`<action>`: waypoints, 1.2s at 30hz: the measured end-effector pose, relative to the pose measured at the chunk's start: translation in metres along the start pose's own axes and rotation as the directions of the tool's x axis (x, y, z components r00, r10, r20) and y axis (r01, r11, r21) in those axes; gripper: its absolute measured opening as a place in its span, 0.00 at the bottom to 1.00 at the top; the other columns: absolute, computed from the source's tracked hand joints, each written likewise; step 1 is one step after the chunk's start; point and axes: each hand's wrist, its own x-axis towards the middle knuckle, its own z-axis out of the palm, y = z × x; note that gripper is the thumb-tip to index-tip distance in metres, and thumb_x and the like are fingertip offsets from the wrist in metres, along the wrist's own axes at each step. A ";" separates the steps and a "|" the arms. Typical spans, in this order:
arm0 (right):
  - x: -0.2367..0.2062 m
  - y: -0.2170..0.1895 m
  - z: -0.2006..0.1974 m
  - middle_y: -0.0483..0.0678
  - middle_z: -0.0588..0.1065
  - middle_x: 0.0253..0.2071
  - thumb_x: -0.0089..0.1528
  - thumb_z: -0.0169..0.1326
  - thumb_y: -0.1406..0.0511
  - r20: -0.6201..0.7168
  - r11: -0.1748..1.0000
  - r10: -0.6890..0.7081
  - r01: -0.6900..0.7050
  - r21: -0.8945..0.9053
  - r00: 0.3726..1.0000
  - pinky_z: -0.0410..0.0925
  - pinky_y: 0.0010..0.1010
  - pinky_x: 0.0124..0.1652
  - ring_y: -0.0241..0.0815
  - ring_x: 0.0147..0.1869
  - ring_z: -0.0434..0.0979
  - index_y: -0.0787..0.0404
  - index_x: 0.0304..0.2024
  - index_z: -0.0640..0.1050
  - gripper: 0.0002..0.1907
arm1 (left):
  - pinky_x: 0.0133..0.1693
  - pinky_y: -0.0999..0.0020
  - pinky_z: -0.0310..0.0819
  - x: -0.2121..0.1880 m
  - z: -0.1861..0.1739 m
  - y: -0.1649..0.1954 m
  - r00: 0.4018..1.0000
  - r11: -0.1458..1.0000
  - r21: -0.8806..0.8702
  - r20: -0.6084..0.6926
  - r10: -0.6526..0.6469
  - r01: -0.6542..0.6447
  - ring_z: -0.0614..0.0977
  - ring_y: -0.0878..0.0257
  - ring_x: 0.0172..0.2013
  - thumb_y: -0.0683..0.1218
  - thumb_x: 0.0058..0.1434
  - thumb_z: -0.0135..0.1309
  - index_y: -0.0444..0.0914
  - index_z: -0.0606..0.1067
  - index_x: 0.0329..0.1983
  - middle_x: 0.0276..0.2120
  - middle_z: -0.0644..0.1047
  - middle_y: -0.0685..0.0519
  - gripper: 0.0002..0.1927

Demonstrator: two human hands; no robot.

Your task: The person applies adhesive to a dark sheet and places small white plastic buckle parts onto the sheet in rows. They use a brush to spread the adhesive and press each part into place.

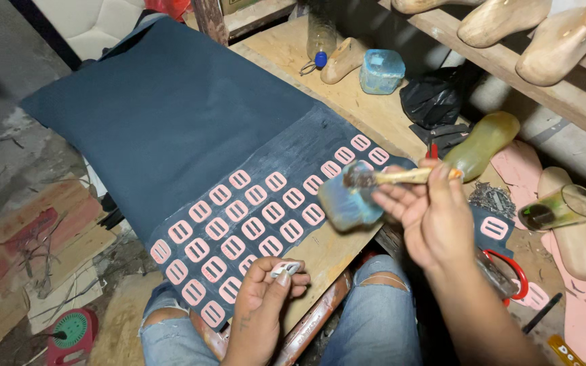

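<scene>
While the right hand (435,210) grips a brush (388,177), the left hand (262,305) pinches a pink piece (285,269).

I am looking at a shoemaker's workshop: wooden shoe lasts (503,20) line a rough shelf (578,95), pink sole cutouts (520,163) lie on a plywood bench (286,51), beside a glue-stained jar (559,208).

dim workshop | light from above-centre | corners dark | moving brush blurred | edges slightly stretched
</scene>
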 end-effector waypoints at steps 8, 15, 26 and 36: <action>-0.091 0.059 0.003 0.59 0.76 0.45 0.71 0.42 0.56 -0.017 0.983 0.172 -0.170 0.067 0.985 0.75 0.50 0.46 0.53 0.46 0.80 0.57 0.54 0.67 0.15 | 0.47 0.57 0.77 -0.001 -0.008 -0.007 0.996 0.919 -0.393 -0.083 -0.014 -0.020 0.82 0.55 0.41 0.45 0.71 0.42 0.37 0.68 0.49 0.45 0.78 0.43 0.08; -0.081 0.091 -0.008 0.56 0.78 0.39 0.70 0.44 0.54 0.029 0.941 0.290 -0.291 0.172 0.956 0.76 0.39 0.39 0.46 0.40 0.81 0.58 0.51 0.70 0.16 | 0.49 0.52 0.77 0.001 -0.020 -0.013 0.996 0.881 -0.474 -0.087 -0.029 -0.016 0.81 0.54 0.41 0.47 0.72 0.41 0.38 0.66 0.48 0.46 0.77 0.43 0.08; -0.061 0.099 -0.009 0.56 0.78 0.40 0.73 0.46 0.53 0.160 0.877 0.274 -0.315 0.362 0.948 0.76 0.37 0.39 0.45 0.38 0.81 0.60 0.52 0.71 0.18 | 0.47 0.55 0.78 -0.001 -0.032 -0.011 0.979 0.951 -0.304 -0.169 -0.114 0.058 0.82 0.53 0.41 0.49 0.71 0.40 0.39 0.65 0.46 0.45 0.78 0.42 0.09; -0.070 0.057 0.014 0.50 0.80 0.43 0.64 0.56 0.68 0.158 0.906 0.047 0.024 -0.422 0.986 0.74 0.28 0.42 0.38 0.42 0.80 0.61 0.56 0.72 0.17 | 0.39 0.71 0.77 -0.009 -0.057 -0.022 0.962 0.984 -0.173 -0.274 -0.003 -0.046 0.80 0.64 0.33 0.39 0.66 0.53 0.33 0.73 0.47 0.35 0.79 0.48 0.08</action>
